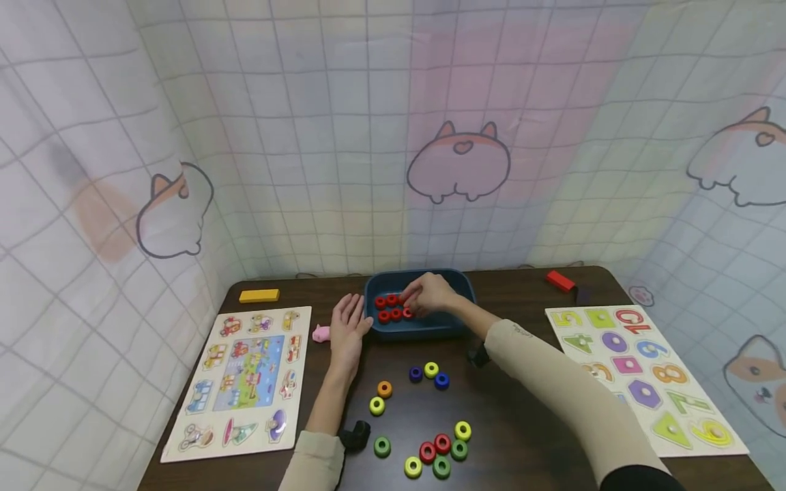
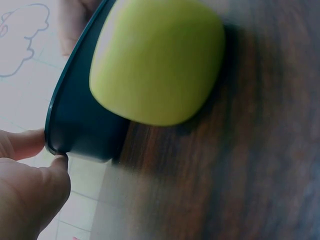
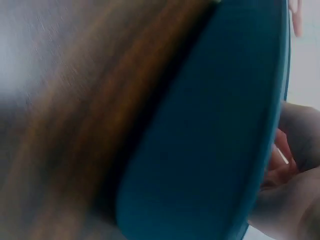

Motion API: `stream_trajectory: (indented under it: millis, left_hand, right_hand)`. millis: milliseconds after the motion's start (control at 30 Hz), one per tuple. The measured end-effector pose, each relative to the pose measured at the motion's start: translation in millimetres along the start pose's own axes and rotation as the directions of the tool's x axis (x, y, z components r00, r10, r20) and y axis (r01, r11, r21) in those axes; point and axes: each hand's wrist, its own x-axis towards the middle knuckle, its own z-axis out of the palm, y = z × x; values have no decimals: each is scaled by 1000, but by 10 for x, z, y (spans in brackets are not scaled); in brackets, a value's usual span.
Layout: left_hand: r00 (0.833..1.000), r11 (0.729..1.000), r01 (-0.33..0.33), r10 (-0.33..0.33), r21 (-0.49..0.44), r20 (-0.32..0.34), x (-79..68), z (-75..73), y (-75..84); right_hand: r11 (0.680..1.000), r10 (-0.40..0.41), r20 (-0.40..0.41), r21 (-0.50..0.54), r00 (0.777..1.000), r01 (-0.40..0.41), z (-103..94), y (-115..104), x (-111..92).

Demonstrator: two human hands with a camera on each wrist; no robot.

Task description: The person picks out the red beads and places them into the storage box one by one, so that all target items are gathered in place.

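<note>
Inside the dark blue bin [image 1: 424, 334] several small red rings [image 1: 383, 316] lie in two rows at the left end. My right hand [image 1: 430, 293] reaches over the bin, thumb and fingers bent down and pinching a red ring [image 1: 408, 313] at the right end of the rows. The bin wall [image 3: 200, 140] hides its fingertips in the right wrist view. On the bin's left side, my left hand [image 1: 348, 334] rests with fingers straight, its thumb against the wall. The left wrist view has its fingertips [image 2: 61, 161] at the rim, beside a large-looking yellow ring [image 2: 157, 60].
Loose yellow, blue, orange, green and red rings [image 1: 442, 444] lie nearer me. A vehicle puzzle board [image 1: 301, 382] is on the left, a number puzzle board [image 1: 718, 447] on the right. A pink pig figure [image 1: 321, 333], yellow block [image 1: 259, 296] and red block [image 1: 560, 280] stand around.
</note>
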Motion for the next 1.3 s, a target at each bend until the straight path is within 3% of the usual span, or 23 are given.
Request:
stream_trajectory:
  millis: [133,267,367,467,567,667,733,800,1000,1200,1300]
  left_hand:
    - [1000,1000,0,0,-15,-2,-3,5,-5]
    - [1000,1000,9,-9,4,-1,-9,0,4]
    - [1000,1000,7,-7,2,4,-5,6,12]
    - [1000,1000,2,-2,3,16,-1,10,15]
    - [1000,1000,6,-6,11,15,-3,5,16]
    - [1000,1000,3,-4,17,10,-6,-5,17]
    - [1000,1000,0,0,17,14,-12,-7,18]
    - [1000,1000,1,-1,15,24,-19,-1,19]
    - [999,1000,23,-23,-2,33,-13,-4,65]
    - [1000,1000,13,-14,23,22,-22,3,62]
    - [1000,999,4,-5,36,12,-22,-2,20]
  right_hand:
    - [998,-49,-41,-28,998,48,31,-24,-89]
    - [985,-150,-60,-92,987,145,17,-149,-287]
    - [968,-235,-1,-89,972,234,44,-280,-547]
    - [952,-284,114,-81,952,294,130,-356,-860]
    - [940,-306,267,-67,914,334,274,-324,-1133]
    - [926,-315,411,-65,855,372,456,-225,-1347]
    - [927,-301,488,-53,819,372,578,-150,-1461]
    - [924,-290,530,-61,797,377,683,-79,-1561]
    - [909,-292,555,-91,779,406,890,30,-1692]
    - [894,-300,593,-98,747,436,903,22,-1681]
    - [904,-283,614,-87,737,420,900,11,-1674]
